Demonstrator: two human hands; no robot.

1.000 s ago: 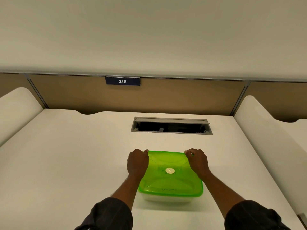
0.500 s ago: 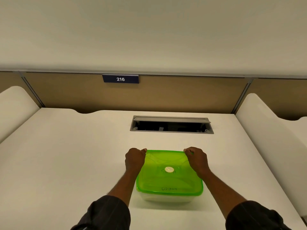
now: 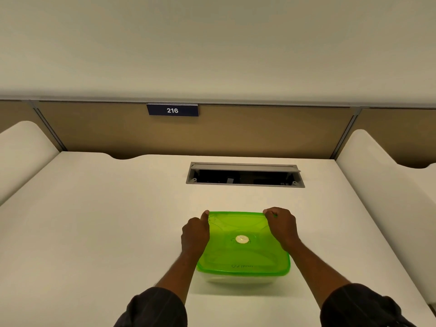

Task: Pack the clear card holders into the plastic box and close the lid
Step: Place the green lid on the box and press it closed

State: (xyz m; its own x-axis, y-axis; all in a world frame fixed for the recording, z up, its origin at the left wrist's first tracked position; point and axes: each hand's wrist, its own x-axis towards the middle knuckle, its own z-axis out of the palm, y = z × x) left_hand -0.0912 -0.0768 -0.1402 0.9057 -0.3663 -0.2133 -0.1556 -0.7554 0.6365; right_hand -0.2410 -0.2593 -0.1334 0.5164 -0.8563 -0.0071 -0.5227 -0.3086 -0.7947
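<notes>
The left hand [image 3: 195, 234] grips the green lid [image 3: 243, 251] at its far left corner, fingers curled. The right hand [image 3: 282, 226] grips the far right corner likewise. The plastic box [image 3: 236, 279] rests on the desk [image 3: 94, 232] (contents not discernible). Risk: uneven corner pressure may leave the near edge unseated.

Lid [image 3: 243, 256]: translucent lime green, white centre disc [image 3: 242, 238].
Box [image 3: 236, 279]: clear, pale.
Table [image 3: 106, 232]: plain white.
Sign [image 3: 172, 110], 12 o'clock: navy, white numerals.

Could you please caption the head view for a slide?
Left hand and right hand grip far corners of the green lid on the plastic box.
</notes>
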